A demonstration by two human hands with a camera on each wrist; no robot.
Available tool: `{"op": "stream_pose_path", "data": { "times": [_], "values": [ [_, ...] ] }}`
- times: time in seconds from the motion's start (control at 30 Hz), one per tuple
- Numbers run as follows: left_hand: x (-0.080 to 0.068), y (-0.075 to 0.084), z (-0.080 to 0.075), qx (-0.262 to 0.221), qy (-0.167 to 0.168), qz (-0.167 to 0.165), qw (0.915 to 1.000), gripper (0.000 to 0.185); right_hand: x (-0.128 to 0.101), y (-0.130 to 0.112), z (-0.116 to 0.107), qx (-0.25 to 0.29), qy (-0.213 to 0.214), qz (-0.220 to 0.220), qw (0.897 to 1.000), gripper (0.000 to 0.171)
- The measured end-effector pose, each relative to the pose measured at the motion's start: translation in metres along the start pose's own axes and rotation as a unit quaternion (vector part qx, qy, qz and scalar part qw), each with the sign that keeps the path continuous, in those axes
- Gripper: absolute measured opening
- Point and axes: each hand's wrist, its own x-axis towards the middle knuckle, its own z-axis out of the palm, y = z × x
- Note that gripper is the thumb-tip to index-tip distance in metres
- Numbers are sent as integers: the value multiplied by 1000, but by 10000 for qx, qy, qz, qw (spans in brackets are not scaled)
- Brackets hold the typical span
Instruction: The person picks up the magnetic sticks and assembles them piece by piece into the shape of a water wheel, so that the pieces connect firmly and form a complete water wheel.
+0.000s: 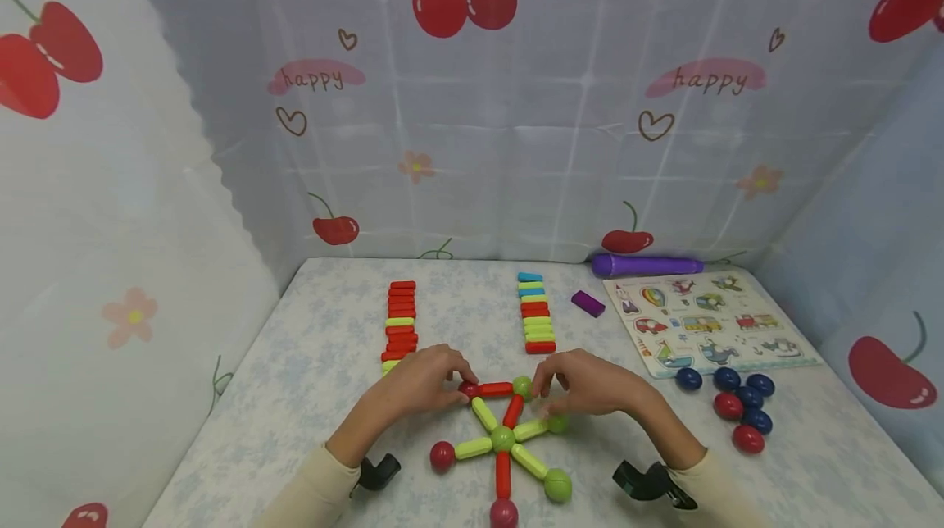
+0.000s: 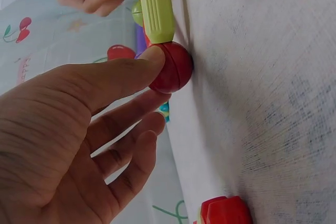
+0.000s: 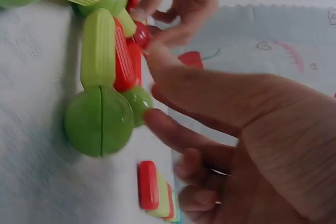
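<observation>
A spoked figure of rods and balls lies around a central green ball [image 1: 503, 439]. My left hand [image 1: 424, 380] pinches the far-left red ball [image 2: 177, 68] between thumb and index finger. A red rod [image 1: 496, 389] runs from that ball to the far green ball [image 1: 522, 386]. Beside this green ball is my right hand [image 1: 590, 384], its index fingertip at the ball's edge and its thumb apart from it in the right wrist view. Near the right thumb lies another green ball [image 3: 100, 121] on a yellow-green rod [image 3: 98, 48]. Other spokes end in red balls [image 1: 442, 456] and a green ball [image 1: 558, 485].
A column of red and yellow-green rods [image 1: 401, 320] stands behind my left hand; a mixed column [image 1: 536, 311] lies farther right. Beyond are a purple block [image 1: 587, 303], a purple stick [image 1: 649, 266] and a picture board [image 1: 767, 363]. Several blue balls [image 1: 727, 379] and red balls [image 1: 748, 439] lie at right.
</observation>
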Motion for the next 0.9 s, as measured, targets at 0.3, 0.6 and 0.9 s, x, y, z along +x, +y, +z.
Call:
{"op": "stream_pose_path", "data": {
  "times": [0.3,0.6,0.9],
  "values": [
    [-5,0,-8,-215,-313,-32,9993,17,1,11,1,-147,-175,14,9997,20],
    [-14,15,-19,-355,-832,-193,9957,23,10,19,6,-255,322,30,9992,21],
    [-12,21,-18,-500,-711,-231,9959,17,8,34,2,-371,1454,68,9886,22]
  ]
}}
